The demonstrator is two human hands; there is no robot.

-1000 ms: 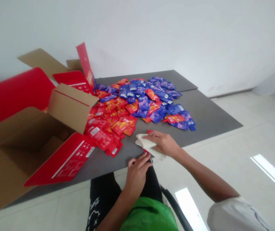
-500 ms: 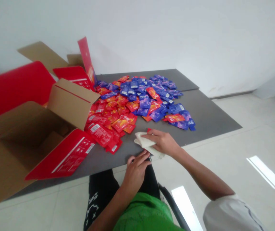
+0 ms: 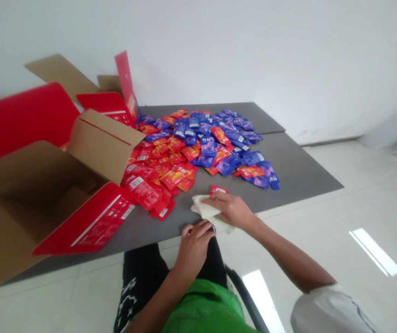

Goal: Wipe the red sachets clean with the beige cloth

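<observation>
My right hand is closed on a folded cream cloth at the table's front edge. Just beyond its fingers a single red packet lies on the grey table. Close below the cloth, my left hand has its fingers bent and together at the edge. Something dark shows by its fingertips, too small to make out. Farther back spreads a heap of red-orange packets and blue-purple packets, mixed where they meet.
An open red cardboard box stands at the left with its flaps out. Behind it is another open box. A white wall runs along the back, and a pale tiled floor lies to the right.
The view has shifted slightly. My right hand with the cloth has moved a little toward me relative to the red packet, which now shows more fully. My left hand stays nearly in place.
</observation>
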